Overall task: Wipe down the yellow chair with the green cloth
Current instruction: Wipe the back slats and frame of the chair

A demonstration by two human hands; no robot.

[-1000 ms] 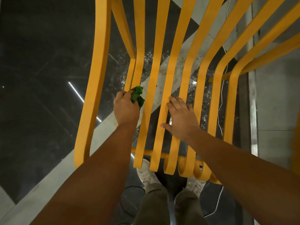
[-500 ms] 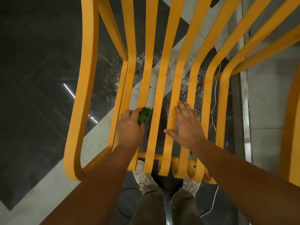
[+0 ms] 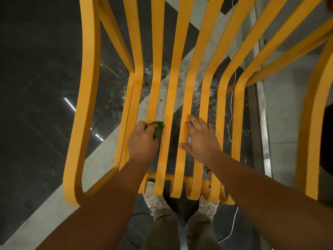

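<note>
The cloth (image 3: 158, 129) sits bunched on a seat slat of the chair (image 3: 187, 98), a little left of the seat's middle, and our left hand (image 3: 143, 141) is curled tight around it, only a green tuft showing past the knuckles toward 12 o'clock. The slat under it runs long from 6 to 12 o'clock, from the curled front lip by our shoes (image 3: 155, 199) away toward the backrest, so we judge the coming stroke has to follow that line, up or down the slat, not across the gaps. The left hand is the nearer one by far, already on the work. At 3 o'clock from the cloth, two slats over, our right hand (image 3: 201, 139) lies flat with fingers (image 3: 193, 121) spread and pointing to 12, pressing on the slats and gripping nothing; we take it as a brace. Slats toward 3 o'clock lie beyond it. Below, the floor (image 3: 41, 83) shows through the gaps, with a white cable (image 3: 231, 98) at the right.
</note>
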